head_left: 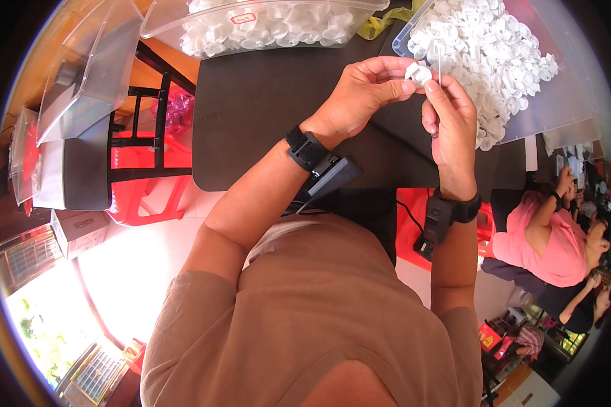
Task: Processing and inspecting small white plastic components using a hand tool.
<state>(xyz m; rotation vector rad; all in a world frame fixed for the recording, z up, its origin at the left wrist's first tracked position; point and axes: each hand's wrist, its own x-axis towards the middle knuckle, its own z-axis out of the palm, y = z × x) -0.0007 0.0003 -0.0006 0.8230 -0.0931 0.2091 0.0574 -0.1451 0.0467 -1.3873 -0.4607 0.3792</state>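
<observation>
From my head, I look down at my two hands over the black table (258, 115). My left hand (360, 98) pinches a small white part (418, 73) between thumb and finger. My right hand (455, 112) is just beside it, its fingers closed on a thin stick (439, 57) that stands up. I can't tell if those fingers touch the white part too. The part is near the left edge of the right tub (570, 95), where lots of white bits (485, 54) are piled. The far tub (166, 27) holds more.
</observation>
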